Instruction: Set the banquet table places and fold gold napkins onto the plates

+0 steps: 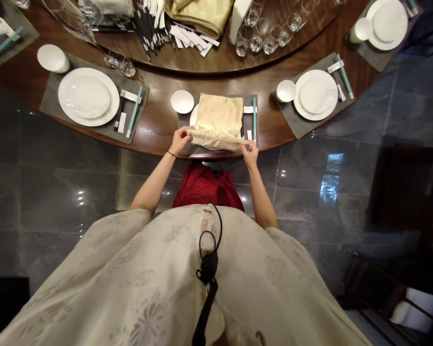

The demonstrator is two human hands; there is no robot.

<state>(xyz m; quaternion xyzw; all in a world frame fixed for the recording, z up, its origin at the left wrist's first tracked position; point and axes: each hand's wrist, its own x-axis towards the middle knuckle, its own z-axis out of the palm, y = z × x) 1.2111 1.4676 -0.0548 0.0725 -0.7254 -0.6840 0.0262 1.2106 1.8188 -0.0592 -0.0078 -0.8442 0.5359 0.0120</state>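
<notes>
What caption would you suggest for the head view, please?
The left hand and right hand hold a gold napkin over a white plate on a round wooden table.

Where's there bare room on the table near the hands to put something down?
Bare wood lies between the left grey place mat and the mat under the gold cloth, and again right of that mat. The turntable is crowded with glass tumblers and chopsticks.

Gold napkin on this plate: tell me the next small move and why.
Probably fold the beaded edge forward over the napkin, keeping both hands on it: the left hand and right hand hold its two ends, and the cloth covers most of the plate.
</notes>
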